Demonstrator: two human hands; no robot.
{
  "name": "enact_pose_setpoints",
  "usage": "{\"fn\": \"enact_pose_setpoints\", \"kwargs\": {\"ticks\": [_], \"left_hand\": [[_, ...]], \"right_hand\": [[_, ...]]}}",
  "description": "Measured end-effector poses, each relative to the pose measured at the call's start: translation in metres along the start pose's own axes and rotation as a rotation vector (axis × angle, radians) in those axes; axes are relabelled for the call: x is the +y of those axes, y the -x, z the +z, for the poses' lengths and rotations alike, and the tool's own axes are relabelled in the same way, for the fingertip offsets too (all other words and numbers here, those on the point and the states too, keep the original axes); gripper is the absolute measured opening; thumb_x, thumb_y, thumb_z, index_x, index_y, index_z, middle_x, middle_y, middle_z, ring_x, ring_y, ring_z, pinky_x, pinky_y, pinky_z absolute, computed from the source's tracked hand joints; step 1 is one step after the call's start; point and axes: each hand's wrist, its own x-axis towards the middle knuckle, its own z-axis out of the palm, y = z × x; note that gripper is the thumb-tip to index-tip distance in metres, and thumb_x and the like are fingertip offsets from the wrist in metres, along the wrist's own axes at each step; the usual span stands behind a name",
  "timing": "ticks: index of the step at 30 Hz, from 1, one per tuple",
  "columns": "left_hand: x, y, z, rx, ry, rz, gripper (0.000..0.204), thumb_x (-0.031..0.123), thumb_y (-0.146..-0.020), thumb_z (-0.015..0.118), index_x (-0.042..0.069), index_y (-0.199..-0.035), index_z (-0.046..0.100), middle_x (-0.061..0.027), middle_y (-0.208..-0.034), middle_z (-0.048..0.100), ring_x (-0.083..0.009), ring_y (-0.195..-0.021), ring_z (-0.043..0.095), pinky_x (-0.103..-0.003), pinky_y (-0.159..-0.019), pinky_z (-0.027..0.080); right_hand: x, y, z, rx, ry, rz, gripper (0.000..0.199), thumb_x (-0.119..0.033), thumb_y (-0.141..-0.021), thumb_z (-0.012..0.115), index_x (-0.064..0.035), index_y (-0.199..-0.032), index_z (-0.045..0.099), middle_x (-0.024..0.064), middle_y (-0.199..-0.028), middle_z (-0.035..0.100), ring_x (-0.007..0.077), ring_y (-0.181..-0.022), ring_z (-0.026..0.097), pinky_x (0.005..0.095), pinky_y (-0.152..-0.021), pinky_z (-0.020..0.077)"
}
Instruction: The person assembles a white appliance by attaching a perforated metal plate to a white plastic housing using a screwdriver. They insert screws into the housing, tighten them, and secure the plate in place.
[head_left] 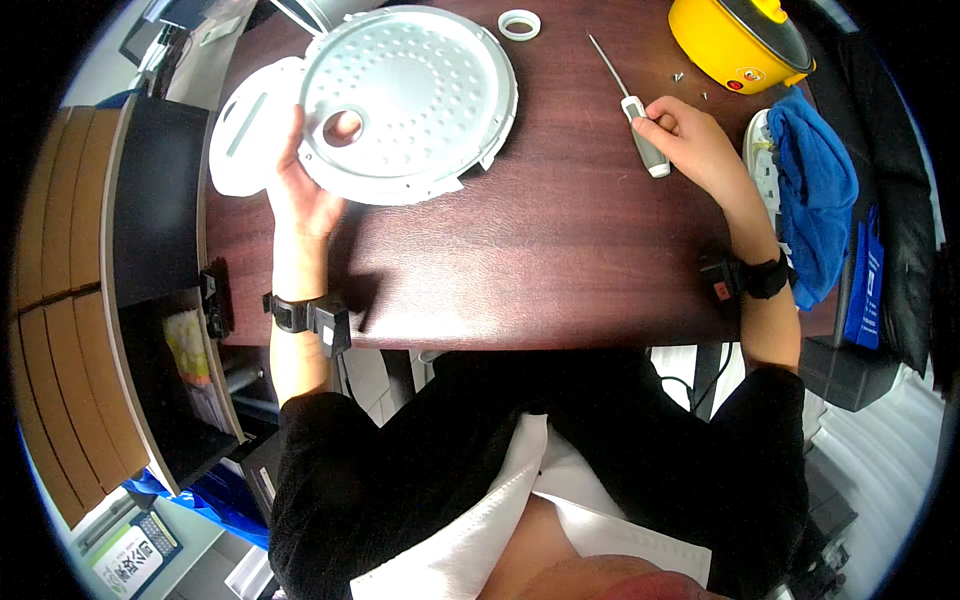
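My left hand [305, 190] grips the lower left edge of a round metal lid panel [420, 110], pale grey with rows of small dimples and one round hole. A fingertip shows through that hole. A white plastic piece with a slot [243, 130] sticks out at the panel's left side. Over on the right, my right hand [680, 135] has its fingers closed on the grey and white handle of a screwdriver [647, 145], which lies low over the table with its shaft pointing away to the upper left.
A white ring [519, 25] and a few small screws [679, 77] lie on the dark wooden table [500, 270]. At the far right stands a yellow pot [735, 50]. Nearer, a blue cloth [815, 180] partly covers a white power strip [762, 170]. Shelving with cardboard boxes [75, 300] borders the left.
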Motion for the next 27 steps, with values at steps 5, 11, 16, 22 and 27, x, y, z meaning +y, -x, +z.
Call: {"fn": "enact_pose_setpoints", "kwargs": {"ticks": [5, 11, 16, 22, 27], "left_hand": [[-0.009, 0.004, 0.004, -0.025, -0.044, -0.024, 0.044, 0.024, -0.089, 0.056, 0.000, -0.124, 0.045, -0.0157, -0.115, 0.056, -0.0254, -0.102, 0.058, -0.040, -0.087, 0.049], [-0.013, 0.014, 0.000, -0.299, 0.206, -0.236, 0.039, 0.024, -0.088, 0.053, 0.001, -0.120, 0.049, -0.0160, -0.114, 0.057, -0.0265, -0.100, 0.059, -0.041, -0.083, 0.050], [-0.020, 0.019, -0.006, -0.274, 0.214, -0.324, 0.041, 0.027, -0.089, 0.051, -0.001, -0.119, 0.049, -0.0180, -0.111, 0.059, -0.0275, -0.098, 0.060, -0.039, -0.082, 0.051], [-0.023, 0.020, 0.002, -0.296, 0.253, -0.433, 0.046, 0.030, -0.089, 0.050, -0.003, -0.121, 0.046, -0.0199, -0.111, 0.058, -0.0285, -0.095, 0.061, -0.038, -0.081, 0.052], [-0.023, 0.020, 0.009, -0.383, 0.330, -0.458, 0.048, 0.030, -0.090, 0.049, -0.005, -0.122, 0.044, -0.0212, -0.110, 0.058, -0.0295, -0.095, 0.062, -0.039, -0.083, 0.051]], "right_hand": [[-0.011, -0.001, -0.003, 0.174, -0.067, -0.236, 0.027, -0.027, -0.086, 0.062, -0.0036, -0.098, 0.059, 0.0055, -0.082, 0.060, 0.0112, -0.073, 0.056, 0.0245, -0.066, 0.0448], [-0.051, 0.014, 0.008, -0.071, -0.736, -0.271, 0.030, -0.025, -0.090, 0.056, -0.0005, -0.108, 0.056, 0.0071, -0.093, 0.060, 0.0144, -0.081, 0.059, 0.0258, -0.070, 0.0477], [-0.060, 0.022, 0.022, -0.481, -1.310, -0.144, 0.032, -0.021, -0.093, 0.049, 0.0031, -0.113, 0.053, 0.0103, -0.102, 0.061, 0.0155, -0.093, 0.059, 0.0297, -0.080, 0.0480], [-0.065, 0.032, 0.022, -0.538, -1.446, -0.066, 0.033, -0.013, -0.088, 0.054, 0.0072, -0.115, 0.051, 0.0142, -0.109, 0.060, 0.0197, -0.101, 0.058, 0.0355, -0.092, 0.0438], [-0.058, 0.029, 0.026, -0.582, -1.536, -0.007, 0.035, -0.012, -0.088, 0.055, 0.0082, -0.116, 0.051, 0.0155, -0.111, 0.060, 0.0213, -0.103, 0.058, 0.0365, -0.094, 0.0434]]}}
